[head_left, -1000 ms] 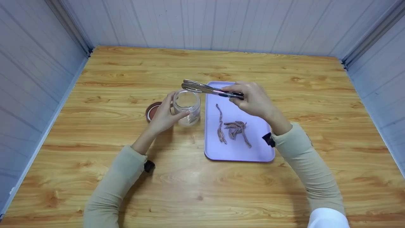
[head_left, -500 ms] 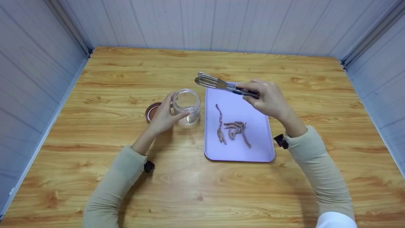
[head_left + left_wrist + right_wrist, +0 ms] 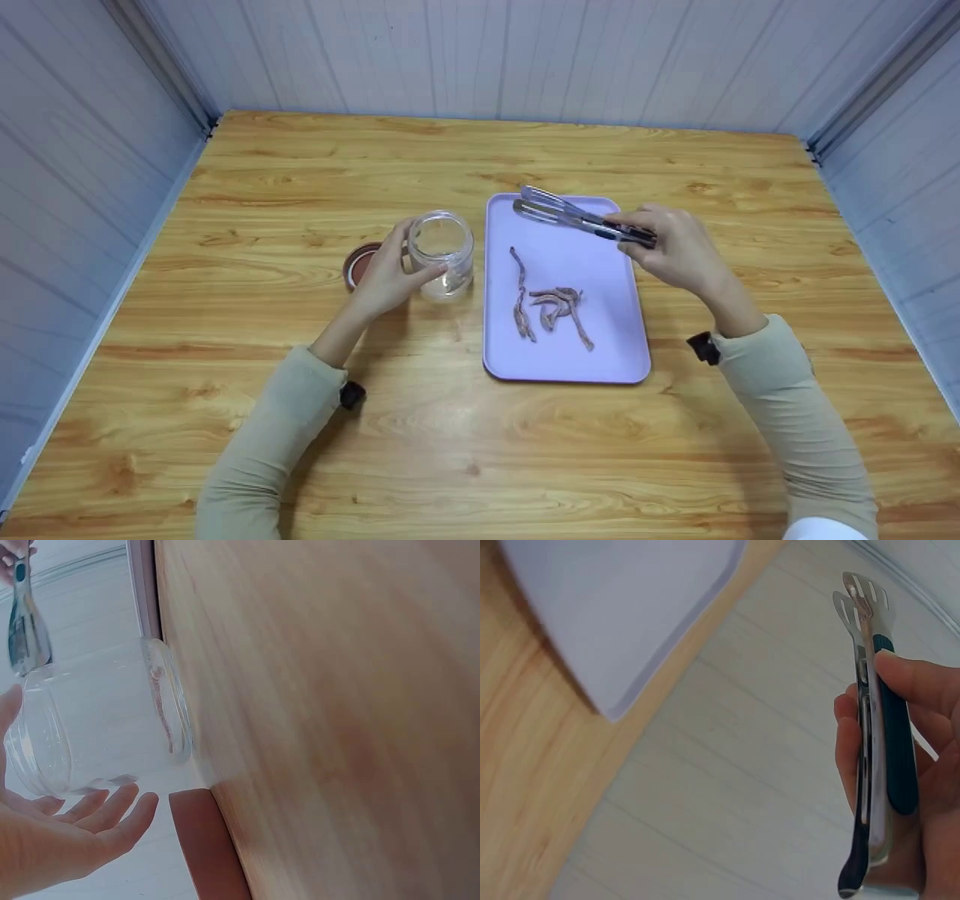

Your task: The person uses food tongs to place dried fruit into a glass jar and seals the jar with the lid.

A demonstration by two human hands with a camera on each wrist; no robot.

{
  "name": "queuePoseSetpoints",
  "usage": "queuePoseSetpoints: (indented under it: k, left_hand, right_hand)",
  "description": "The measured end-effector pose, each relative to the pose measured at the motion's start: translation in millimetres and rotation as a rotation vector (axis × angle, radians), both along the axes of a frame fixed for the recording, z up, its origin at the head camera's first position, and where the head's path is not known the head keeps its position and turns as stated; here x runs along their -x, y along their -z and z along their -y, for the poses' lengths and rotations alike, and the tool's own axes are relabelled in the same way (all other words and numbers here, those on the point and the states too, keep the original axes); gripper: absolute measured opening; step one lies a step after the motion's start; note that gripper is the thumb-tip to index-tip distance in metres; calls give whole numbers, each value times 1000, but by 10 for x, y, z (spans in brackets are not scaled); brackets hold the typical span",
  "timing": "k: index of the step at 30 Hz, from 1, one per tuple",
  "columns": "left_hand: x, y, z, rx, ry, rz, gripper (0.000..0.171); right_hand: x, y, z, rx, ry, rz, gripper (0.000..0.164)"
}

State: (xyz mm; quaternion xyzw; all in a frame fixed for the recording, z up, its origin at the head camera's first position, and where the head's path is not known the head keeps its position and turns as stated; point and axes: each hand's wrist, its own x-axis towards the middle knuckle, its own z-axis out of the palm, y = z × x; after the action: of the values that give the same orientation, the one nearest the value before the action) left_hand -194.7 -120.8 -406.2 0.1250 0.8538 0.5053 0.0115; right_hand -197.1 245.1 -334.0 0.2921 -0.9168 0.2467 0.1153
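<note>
My left hand [image 3: 390,277] grips a clear jar [image 3: 453,277], fingers at its far side and thumb across its front. The jar stands upright without its lid. A thin reddish-brown strip [image 3: 162,705] shows low in the jar in the left wrist view. My right hand [image 3: 675,244] holds slotted metal tongs [image 3: 870,727] with dark teal grips, above the right side of the purple tray [image 3: 570,367]. The tongs' tips lie a little apart, with nothing seen between them. On the tray are several brown, twisted, root-like pieces [image 3: 564,300], one long piece [image 3: 521,296] lying apart.
A reddish-brown lid [image 3: 358,264] lies on the wooden table [image 3: 465,450] left of the jar, partly behind my left hand. Pale panelled walls [image 3: 510,60] enclose the table at the back and sides.
My right hand has carried the tongs rightward, from over the jar's mouth to over the tray's right side. My left hand and the jar have stayed in place.
</note>
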Motion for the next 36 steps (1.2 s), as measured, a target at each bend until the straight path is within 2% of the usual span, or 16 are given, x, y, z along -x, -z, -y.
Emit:
queuePoseSetpoints:
  k: [16, 24, 36]
  left_hand:
    - [-13, -21, -4, 23, -18, 27, 82]
    - [-13, -29, -5, 23, -20, 39, 83]
    - [-7, -25, -6, 33, -19, 26, 82]
  right_hand:
    - [-65, 321, -229, -18, 23, 103, 37]
    - [-95, 475, -158, 3, 26, 177, 38]
    - [-62, 595, 18, -12, 28, 220, 38]
